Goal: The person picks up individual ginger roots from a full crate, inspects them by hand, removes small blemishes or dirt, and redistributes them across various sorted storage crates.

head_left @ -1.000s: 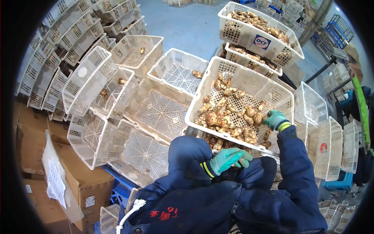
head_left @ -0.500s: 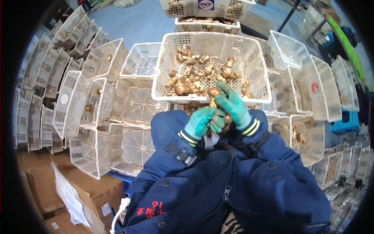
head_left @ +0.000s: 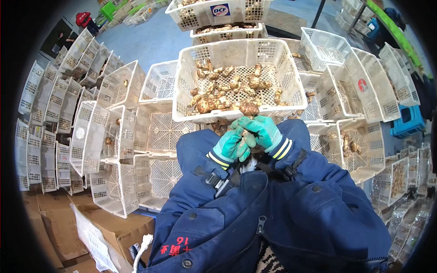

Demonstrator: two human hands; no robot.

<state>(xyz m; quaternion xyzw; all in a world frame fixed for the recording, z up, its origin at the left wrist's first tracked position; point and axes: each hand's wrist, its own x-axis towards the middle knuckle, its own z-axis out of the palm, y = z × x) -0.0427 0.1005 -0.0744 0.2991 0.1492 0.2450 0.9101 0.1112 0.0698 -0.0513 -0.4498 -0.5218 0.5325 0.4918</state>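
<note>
Brown mushroom point(head_left: 249, 108) is btwn L hand point(head_left: 229, 144) & R hand point(head_left: 265, 133) rn, gloved fingers of both clamped on its stem, cap poking up just above em, nr white crate point(head_left: 227, 51) tbh.

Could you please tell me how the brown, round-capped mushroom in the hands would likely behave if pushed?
The brown, round-capped mushroom would probably roll or wobble, since its cap is rounded. It seems fairly firm: the cap projects beyond the green-gloved left hand and right hand without visible drooping.
</note>
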